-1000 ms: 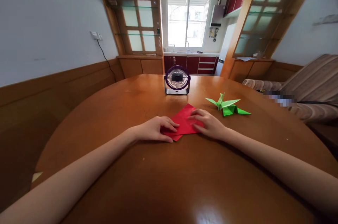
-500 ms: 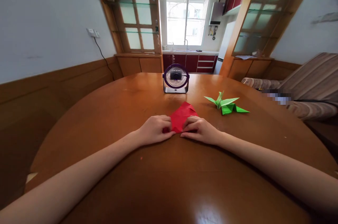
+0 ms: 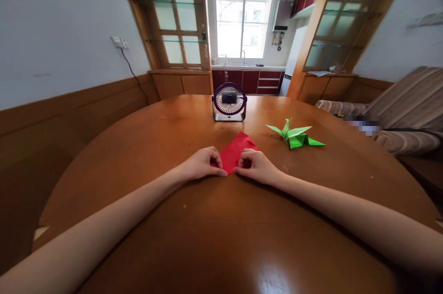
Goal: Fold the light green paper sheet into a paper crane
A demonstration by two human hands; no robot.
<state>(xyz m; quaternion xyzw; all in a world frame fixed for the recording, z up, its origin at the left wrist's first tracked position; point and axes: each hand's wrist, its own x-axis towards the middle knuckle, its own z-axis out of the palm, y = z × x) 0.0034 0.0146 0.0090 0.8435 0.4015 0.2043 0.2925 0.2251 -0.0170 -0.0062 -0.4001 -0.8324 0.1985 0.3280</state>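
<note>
Hands closer now — fingers [image 3: 221, 172] pinching red paper [image 3: 237, 152].

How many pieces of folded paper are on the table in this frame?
2. The red paper lies flat near the table's middle, pinned at its near corner by the left hand and right hand. The green paper crane sits apart to its right. None appears hidden.

I sit in a home, at a round wooden surface [image 3: 145, 146] in a dining area. Ahead a kitchen opens with red cabinets [image 3: 258, 81], a sink under a window [image 3: 243, 21]. A striped sofa [image 3: 404, 109] stands to my right.
</note>
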